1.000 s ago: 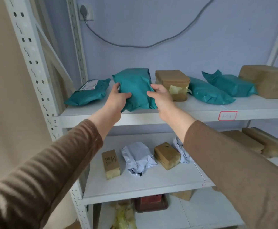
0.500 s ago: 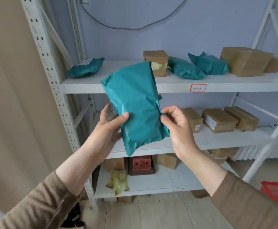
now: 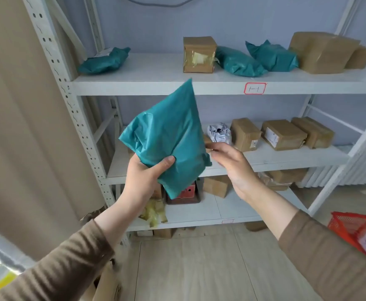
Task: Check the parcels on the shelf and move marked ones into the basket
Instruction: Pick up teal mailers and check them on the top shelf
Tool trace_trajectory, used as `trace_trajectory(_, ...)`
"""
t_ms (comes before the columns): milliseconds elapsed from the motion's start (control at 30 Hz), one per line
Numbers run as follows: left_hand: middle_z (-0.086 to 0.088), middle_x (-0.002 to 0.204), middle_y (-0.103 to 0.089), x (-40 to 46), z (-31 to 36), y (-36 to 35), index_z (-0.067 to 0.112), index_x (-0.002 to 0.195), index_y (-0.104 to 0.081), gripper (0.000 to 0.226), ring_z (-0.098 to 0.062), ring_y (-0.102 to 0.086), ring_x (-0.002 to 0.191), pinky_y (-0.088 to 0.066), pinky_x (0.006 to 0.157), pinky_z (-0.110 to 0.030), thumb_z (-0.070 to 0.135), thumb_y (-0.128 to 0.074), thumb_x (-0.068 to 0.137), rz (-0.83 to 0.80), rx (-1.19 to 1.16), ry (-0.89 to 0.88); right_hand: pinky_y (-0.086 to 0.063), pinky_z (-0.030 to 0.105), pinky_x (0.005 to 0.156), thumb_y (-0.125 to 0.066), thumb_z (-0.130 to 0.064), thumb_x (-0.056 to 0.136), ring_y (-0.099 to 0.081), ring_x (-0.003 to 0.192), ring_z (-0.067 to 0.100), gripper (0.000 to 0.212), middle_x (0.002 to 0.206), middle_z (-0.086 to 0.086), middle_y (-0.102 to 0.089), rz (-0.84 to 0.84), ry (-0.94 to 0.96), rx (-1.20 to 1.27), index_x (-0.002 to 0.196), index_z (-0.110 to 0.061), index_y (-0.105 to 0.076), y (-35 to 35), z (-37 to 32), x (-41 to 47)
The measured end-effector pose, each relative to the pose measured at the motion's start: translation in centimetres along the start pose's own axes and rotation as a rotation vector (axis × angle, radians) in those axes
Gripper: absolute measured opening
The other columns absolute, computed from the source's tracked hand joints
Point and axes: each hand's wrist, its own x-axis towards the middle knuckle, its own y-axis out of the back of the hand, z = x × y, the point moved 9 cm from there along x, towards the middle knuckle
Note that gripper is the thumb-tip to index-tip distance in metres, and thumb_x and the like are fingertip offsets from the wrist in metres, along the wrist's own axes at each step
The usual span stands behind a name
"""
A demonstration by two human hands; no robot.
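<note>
A teal plastic mailer parcel (image 3: pixel 169 135) is held up in front of the white shelf (image 3: pixel 160 85), tilted with one corner pointing up. My left hand (image 3: pixel 144 177) grips its lower part, thumb across the front. My right hand (image 3: pixel 232 168) is just off the parcel's right edge, fingers relaxed, holding nothing. No mark shows on the side facing me. The red basket (image 3: pixel 356 229) sits on the floor at the far right, partly cut off, with a white labelled item inside.
The top shelf holds three more teal mailers (image 3: pixel 105 60) (image 3: pixel 238 61) (image 3: pixel 272 56) and brown boxes (image 3: pixel 199 54) (image 3: pixel 323 52). Brown boxes (image 3: pixel 283 134) and a white crumpled parcel (image 3: pixel 219 133) sit on the middle shelf. A beige curtain (image 3: pixel 14 127) hangs left. Wooden floor lies below.
The teal parcel came off the top shelf and was brought down toward me, then turned. My right hand has let go of its edge; my left hand alone holds it.
</note>
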Motion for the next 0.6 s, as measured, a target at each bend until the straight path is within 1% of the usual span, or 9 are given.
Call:
trace_trajectory(67, 0.005, 0.125, -0.074, -0.4, 2.3, -0.2, 0.011, 0.127, -0.069, 0.038, -0.016, -0.069, 0.118, -0.057, 0.102, -0.043, 0.005, -0.078, 0.090, -0.067, 0.412, -0.350, -0.040, 0.048, 0.117, -0.053, -0.025, 0.106, -0.061, 0.125, 0.016, 0.027, 0.136, 0.000, -0.068, -0.047, -0.150, 0.157, 0.129, -0.019, -0.067, -0.1, 1.2, -0.1)
trace_trajectory(167, 0.000, 0.138, -0.067, -2.8, 4.2, -2.8, 0.012, 0.130, -0.071, 0.036, -0.024, -0.060, 0.132, -0.049, 0.108, -0.046, 0.009, -0.076, 0.095, -0.255, 0.974, -0.978, -0.038, 0.052, 0.119, -0.040, -0.054, 0.107, -0.057, 0.135, 0.030, 0.058, 0.147, 0.013, -0.061, -0.367, -0.450, 0.518, 0.146, -0.015, -0.057, -2.8, 2.1, -1.6)
trace_trajectory(233, -0.005, 0.144, -0.064, -3.9, 3.7, -3.9, 0.013, 0.133, -0.072, 0.037, -0.028, -0.057, 0.138, -0.048, 0.110, -0.050, 0.012, -0.075, 0.096, -0.361, 1.131, -1.201, -0.034, 0.053, 0.121, -0.034, -0.076, 0.098, -0.053, 0.140, 0.036, 0.084, 0.149, 0.018, -0.058, -0.547, -0.512, 0.575, 0.148, -0.012, -0.055, -4.1, 2.0, -2.5)
trace_trajectory(300, -0.005, 0.148, -0.061, -4.4, 2.9, -4.3, 0.016, 0.136, -0.069, 0.040, -0.027, -0.055, 0.141, -0.045, 0.114, -0.050, 0.014, -0.075, 0.096, -0.420, 1.213, -1.309, -0.033, 0.052, 0.122, -0.036, -0.075, 0.098, -0.051, 0.142, 0.037, 0.084, 0.150, 0.019, -0.056, -0.594, -0.481, 0.541, 0.148, -0.011, -0.055, -4.5, 1.7, -2.7)
trace_trajectory(400, -0.005, 0.155, -0.054, -3.8, 2.5, -4.6, 0.018, 0.143, -0.064, 0.046, -0.027, -0.048, 0.146, -0.039, 0.120, -0.050, 0.017, -0.074, 0.098, -0.452, 1.231, -1.334, -0.043, 0.050, 0.117, -0.063, -0.038, 0.099, -0.063, 0.129, 0.033, 0.047, 0.139, 0.016, -0.067, -0.508, -0.404, 0.407, 0.138, -0.013, -0.063, -4.1, 1.4, -2.4)
trace_trajectory(467, -0.008, 0.163, -0.040, -2.2, 2.4, -4.2, 0.019, 0.153, -0.050, 0.059, -0.028, -0.036, 0.153, -0.029, 0.125, -0.052, 0.016, -0.073, 0.098, -0.370, 1.218, -1.240, -0.052, 0.044, 0.107, -0.072, -0.013, 0.092, -0.071, 0.118, 0.028, 0.038, 0.127, 0.011, -0.074, -0.408, -0.314, 0.320, 0.129, -0.015, -0.066, -3.4, 1.0, -1.6)
trace_trajectory(533, -0.010, 0.171, -0.022, 0.5, 1.7, -2.7, 0.020, 0.161, -0.031, 0.080, -0.028, -0.020, 0.160, -0.018, 0.129, -0.053, 0.007, -0.074, 0.095, -0.245, 1.104, -0.979, -0.057, 0.036, 0.095, -0.073, -0.007, 0.087, -0.074, 0.107, 0.021, 0.037, 0.116, 0.004, -0.079, -0.292, -0.262, 0.282, 0.121, -0.020, -0.066, -2.8, 0.8, -0.9)
trace_trajectory(567, -0.008, 0.173, -0.015, 2.0, 1.0, -1.6, 0.023, 0.163, -0.023, 0.089, -0.025, -0.018, 0.160, -0.019, 0.129, -0.051, 0.003, -0.074, 0.093, -0.198, 0.967, -0.771, -0.057, 0.035, 0.094, -0.074, -0.007, 0.087, -0.074, 0.105, 0.018, 0.038, 0.114, 0.000, -0.080, -0.251, -0.247, 0.275, 0.120, -0.022, -0.065, -2.6, 0.9, -0.6)
trace_trajectory(600, -0.003, 0.173, -0.015, 3.2, -0.1, -0.5, 0.028, 0.164, -0.018, 0.092, -0.018, -0.025, 0.158, -0.027, 0.127, -0.045, 0.003, -0.073, 0.095, -0.178, 0.763, -0.535, -0.056, 0.035, 0.097, -0.075, -0.008, 0.086, -0.074, 0.106, 0.015, 0.040, 0.114, -0.002, -0.080, -0.220, -0.231, 0.261, 0.121, -0.024, -0.063, -2.3, 1.0, -0.3)
